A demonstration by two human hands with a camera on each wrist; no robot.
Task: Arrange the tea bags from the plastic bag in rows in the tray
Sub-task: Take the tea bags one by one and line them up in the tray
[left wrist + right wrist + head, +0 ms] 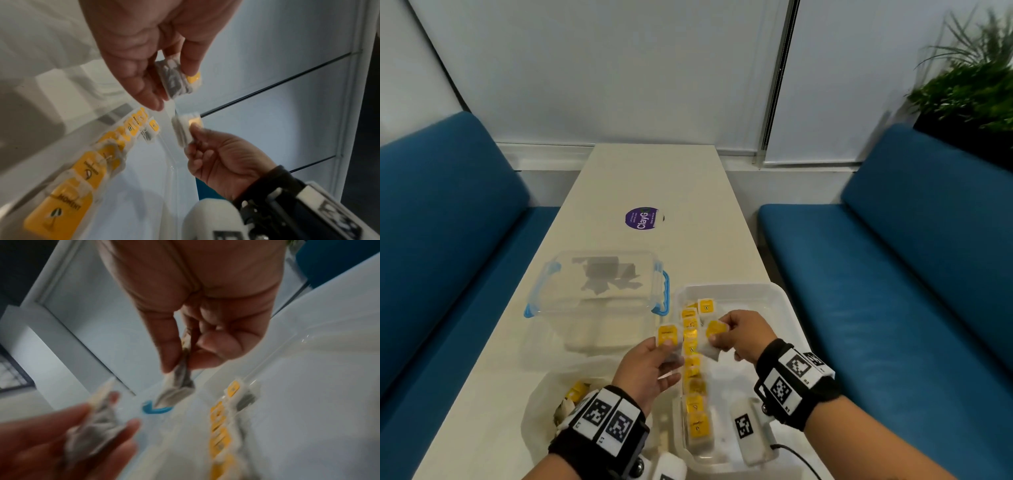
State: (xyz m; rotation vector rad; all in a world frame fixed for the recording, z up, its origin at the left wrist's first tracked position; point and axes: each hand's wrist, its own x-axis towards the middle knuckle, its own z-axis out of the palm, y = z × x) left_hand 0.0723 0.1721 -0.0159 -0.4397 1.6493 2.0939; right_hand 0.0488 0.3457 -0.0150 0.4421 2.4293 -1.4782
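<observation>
My left hand [666, 349] pinches a tea bag [667, 337] with a yellow tag, just left of the clear tray [729, 288]. Over the tray's left half, my right hand [717, 334] pinches another yellow-tagged tea bag [715, 329]. The two bags hang a short way apart, seen up close as the left one [176, 79] and the right one [180, 381]. One row of tea bags [694, 377] runs along the tray's left side from far to near. The thin plastic bag [541, 404] lies at the near left with more tea bags [578, 390] inside.
A clear lidded box with blue handles [595, 291] stands just left of and beyond the tray. A purple sticker [642, 219] lies on the cream table [654, 178] farther off. Blue benches [893, 274] flank both sides. The tray's right half [756, 308] holds no tea bags.
</observation>
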